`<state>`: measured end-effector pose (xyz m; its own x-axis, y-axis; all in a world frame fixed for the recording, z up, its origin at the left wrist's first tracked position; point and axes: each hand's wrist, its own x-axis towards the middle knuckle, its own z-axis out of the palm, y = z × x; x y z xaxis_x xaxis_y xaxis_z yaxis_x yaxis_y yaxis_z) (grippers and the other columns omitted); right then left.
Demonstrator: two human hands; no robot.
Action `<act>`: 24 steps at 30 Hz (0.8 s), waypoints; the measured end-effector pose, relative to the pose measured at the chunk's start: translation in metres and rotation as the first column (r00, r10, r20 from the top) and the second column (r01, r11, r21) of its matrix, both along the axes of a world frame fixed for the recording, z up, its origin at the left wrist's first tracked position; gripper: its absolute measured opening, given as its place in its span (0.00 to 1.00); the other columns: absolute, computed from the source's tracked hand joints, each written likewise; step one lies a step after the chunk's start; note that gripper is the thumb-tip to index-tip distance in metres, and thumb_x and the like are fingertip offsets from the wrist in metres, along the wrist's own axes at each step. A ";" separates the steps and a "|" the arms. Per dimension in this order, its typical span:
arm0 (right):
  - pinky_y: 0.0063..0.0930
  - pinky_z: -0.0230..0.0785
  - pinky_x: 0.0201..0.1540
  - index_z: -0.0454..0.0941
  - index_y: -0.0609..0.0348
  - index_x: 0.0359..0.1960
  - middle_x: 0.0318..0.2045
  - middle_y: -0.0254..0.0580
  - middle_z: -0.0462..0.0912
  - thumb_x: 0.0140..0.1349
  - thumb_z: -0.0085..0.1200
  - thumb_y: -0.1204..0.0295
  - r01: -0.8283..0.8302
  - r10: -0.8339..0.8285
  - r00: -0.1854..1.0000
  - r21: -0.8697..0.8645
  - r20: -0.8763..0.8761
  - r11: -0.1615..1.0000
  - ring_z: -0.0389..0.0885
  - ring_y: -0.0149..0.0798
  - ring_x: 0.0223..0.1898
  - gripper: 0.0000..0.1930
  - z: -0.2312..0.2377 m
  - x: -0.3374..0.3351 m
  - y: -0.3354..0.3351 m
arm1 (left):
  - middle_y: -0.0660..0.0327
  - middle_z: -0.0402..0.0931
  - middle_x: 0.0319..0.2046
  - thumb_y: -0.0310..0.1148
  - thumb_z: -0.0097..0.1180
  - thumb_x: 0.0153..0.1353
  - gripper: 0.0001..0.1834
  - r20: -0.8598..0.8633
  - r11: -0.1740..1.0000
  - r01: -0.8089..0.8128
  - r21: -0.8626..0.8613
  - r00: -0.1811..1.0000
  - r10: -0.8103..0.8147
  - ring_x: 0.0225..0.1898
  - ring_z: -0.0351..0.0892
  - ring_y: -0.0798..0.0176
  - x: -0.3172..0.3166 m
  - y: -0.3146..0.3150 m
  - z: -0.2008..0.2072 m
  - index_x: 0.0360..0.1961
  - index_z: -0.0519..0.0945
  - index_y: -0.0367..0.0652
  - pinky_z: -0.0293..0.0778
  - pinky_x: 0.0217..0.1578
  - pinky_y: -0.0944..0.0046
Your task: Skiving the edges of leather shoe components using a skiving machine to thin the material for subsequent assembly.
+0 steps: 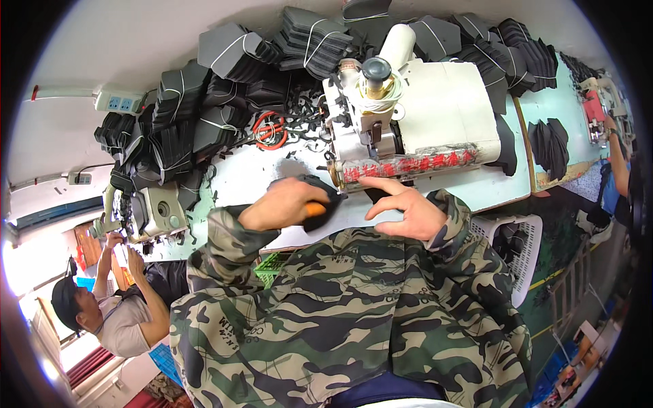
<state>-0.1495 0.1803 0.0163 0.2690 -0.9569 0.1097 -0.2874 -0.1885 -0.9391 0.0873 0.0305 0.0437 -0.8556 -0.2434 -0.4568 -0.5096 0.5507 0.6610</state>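
Bent over a dark, flat piece of material (325, 219), my left hand (282, 207) has its fingers closed on the piece. Something small and orange (314, 209) shows at those fingers; its kind is unclear. The piece lies just in front of the working end of a white machine with a cylinder-shaped arm (418, 162). My right hand (403, 207) is on the near side of that arm, its fingers spread. A bit of dark material (373, 195) shows beside the right fingertips, partly hidden under the machine arm.
Tied stacks of dark panels (309, 44) line the back of the white table (289, 236). Dark scraps and a red cord (270, 130) lie left of the machine. A white basket (524, 255) stands at lower right. A co-worker (112, 309) sits left at another machine (158, 212).
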 end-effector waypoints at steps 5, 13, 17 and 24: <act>0.28 0.72 0.37 0.81 0.61 0.33 0.31 0.45 0.83 0.49 0.56 0.78 0.471 -0.471 0.880 0.239 -0.060 0.849 0.82 0.43 0.33 0.08 -0.016 0.008 -0.008 | 0.62 0.73 0.22 0.32 0.47 0.65 0.11 0.214 0.831 -0.382 0.404 0.923 0.320 0.16 0.74 0.72 -0.043 -0.018 0.000 0.37 0.76 0.34 0.71 0.19 0.71; 0.33 0.73 0.42 0.81 0.60 0.37 0.34 0.49 0.82 0.49 0.56 0.72 0.442 -0.403 0.891 0.199 -0.212 0.874 0.81 0.48 0.37 0.12 -0.018 -0.002 -0.034 | 0.67 0.70 0.18 0.36 0.45 0.67 0.13 0.341 0.795 -0.422 0.436 0.895 0.287 0.13 0.67 0.76 -0.065 -0.059 -0.030 0.39 0.78 0.38 0.64 0.12 0.74; 0.36 0.73 0.40 0.81 0.59 0.34 0.30 0.48 0.82 0.48 0.54 0.72 0.251 -0.157 0.859 0.135 -0.487 0.958 0.81 0.49 0.33 0.11 0.013 -0.057 -0.052 | 0.64 0.70 0.16 0.34 0.44 0.66 0.15 0.240 0.794 -0.460 0.399 0.888 0.393 0.13 0.69 0.71 -0.103 -0.028 -0.026 0.42 0.76 0.31 0.67 0.12 0.69; 0.39 0.71 0.42 0.80 0.60 0.34 0.32 0.49 0.82 0.45 0.52 0.76 0.012 0.103 0.887 0.246 -0.449 0.969 0.79 0.53 0.37 0.12 0.000 -0.068 -0.062 | 0.58 0.72 0.15 0.27 0.41 0.64 0.14 0.231 0.718 -0.572 0.397 0.819 0.525 0.11 0.71 0.68 -0.092 -0.008 -0.031 0.46 0.74 0.30 0.68 0.11 0.67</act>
<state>-0.2174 0.1181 0.0166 0.2773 -0.9243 -0.2623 -0.6900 -0.0016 -0.7238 -0.0049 0.0223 0.0123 -0.5811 -0.4151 -0.7000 -0.7042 -0.1747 0.6882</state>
